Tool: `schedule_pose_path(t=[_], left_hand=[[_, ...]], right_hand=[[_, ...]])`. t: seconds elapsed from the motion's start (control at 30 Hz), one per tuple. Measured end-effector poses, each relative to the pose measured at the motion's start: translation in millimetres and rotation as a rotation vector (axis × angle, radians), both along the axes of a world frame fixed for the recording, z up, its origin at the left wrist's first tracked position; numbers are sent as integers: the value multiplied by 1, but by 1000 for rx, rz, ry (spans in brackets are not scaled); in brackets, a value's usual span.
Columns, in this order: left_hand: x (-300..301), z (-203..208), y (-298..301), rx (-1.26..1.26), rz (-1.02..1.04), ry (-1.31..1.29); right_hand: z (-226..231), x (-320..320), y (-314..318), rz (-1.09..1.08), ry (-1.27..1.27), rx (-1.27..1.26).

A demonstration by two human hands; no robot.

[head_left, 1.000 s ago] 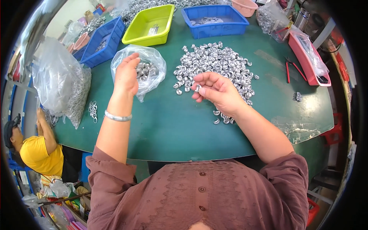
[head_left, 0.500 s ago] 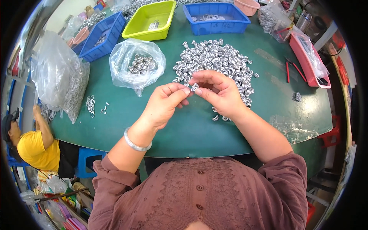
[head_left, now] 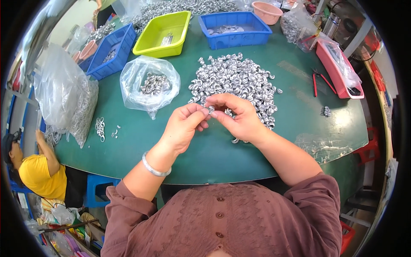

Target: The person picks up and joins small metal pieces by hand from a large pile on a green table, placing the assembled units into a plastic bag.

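Note:
My left hand (head_left: 180,129), a pale bangle at its wrist, is closed in a pinch, thumb against bent fingers. Opposite it, my right hand (head_left: 240,121) also pinches, with thumb and forefinger curved into an arch. A small silver curved metal piece (head_left: 211,109) sits between the fingertips of both hands, partly covered by them. Just beyond lies a heap of similar metal pieces (head_left: 235,79), its near edge hidden by my right hand. To the left, an opened clear plastic bag (head_left: 132,93) holds more small metal parts (head_left: 155,84).
On the green table (head_left: 205,165), blue trays (head_left: 235,40) and a lime tray (head_left: 160,50) stand far. Left are a bulging plastic bag (head_left: 60,90) and metal rings (head_left: 100,128). Right are red-handled pliers (head_left: 315,88) and a pink tray (head_left: 338,75). A person in yellow (head_left: 40,173) sits left.
The view has tilted, so the table appears lower. My hands stay together, and the metal piece now sits closer to my left thumb tip. Another person shows at the far upper left.

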State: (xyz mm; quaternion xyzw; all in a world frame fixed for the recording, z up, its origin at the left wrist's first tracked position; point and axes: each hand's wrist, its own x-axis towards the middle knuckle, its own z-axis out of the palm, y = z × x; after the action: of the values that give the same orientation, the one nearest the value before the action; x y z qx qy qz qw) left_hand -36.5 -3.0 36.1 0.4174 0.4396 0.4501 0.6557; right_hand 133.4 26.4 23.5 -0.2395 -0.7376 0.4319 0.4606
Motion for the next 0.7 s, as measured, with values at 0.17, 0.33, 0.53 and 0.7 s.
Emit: schedule_pose_path(t=[0.17, 0.33, 0.53, 0.7], left_hand=[[7, 0, 13, 13, -14, -23], [9, -6, 18, 10, -25, -63], [4, -20, 18, 41, -65, -212], [0, -24, 15, 116, -84, -181]], right_hand=[[2, 3, 3, -17, 91, -34], [-3, 0, 7, -53, 172, -67], [-8, 0, 9, -21, 215, -184], [-9, -2, 9, 4, 237, -300]])
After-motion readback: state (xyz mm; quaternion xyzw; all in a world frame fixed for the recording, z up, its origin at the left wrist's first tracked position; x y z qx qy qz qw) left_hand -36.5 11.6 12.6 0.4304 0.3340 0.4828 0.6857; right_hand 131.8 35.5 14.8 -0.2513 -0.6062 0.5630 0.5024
